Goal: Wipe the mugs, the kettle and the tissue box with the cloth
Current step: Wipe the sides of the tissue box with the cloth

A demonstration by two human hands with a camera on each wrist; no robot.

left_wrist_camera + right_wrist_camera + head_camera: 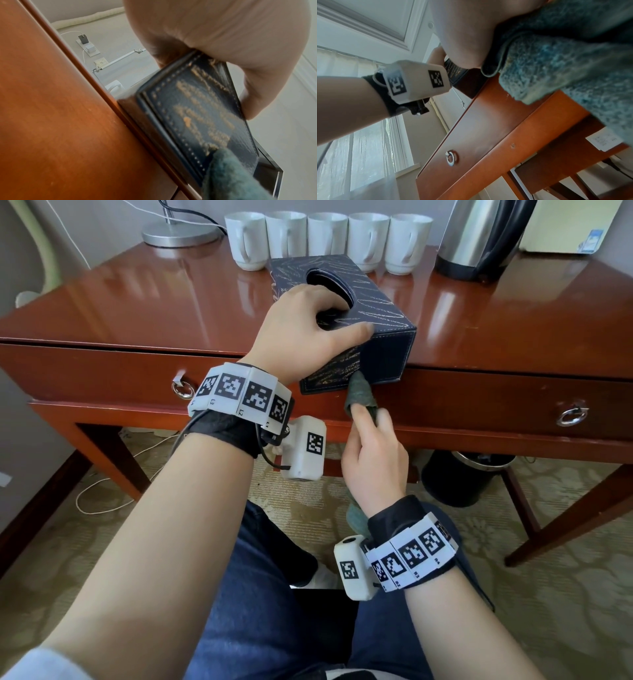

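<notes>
A dark blue tissue box [383, 313] with gold scribble pattern juts over the desk's front edge. My left hand [308, 333] grips its top, fingers curled into the oval opening, thumb along the top edge. My right hand [373, 453], below the desk edge, holds a teal cloth [359, 397] and presses it with the forefinger against the box's near side. The left wrist view shows the cloth [228, 175] touching the box's side [197, 115]. In the right wrist view the cloth [565, 60] hangs from the palm. Several white mugs [329, 237] stand in a row behind, a steel kettle [479, 237] to their right.
The red-brown desk [137, 313] has two drawers with ring pulls [183, 388]. A lamp base [181, 234] sits at the back left, a cream box [575, 224] at the back right. A black bin [462, 474] stands under the desk. Cables lie on the carpet.
</notes>
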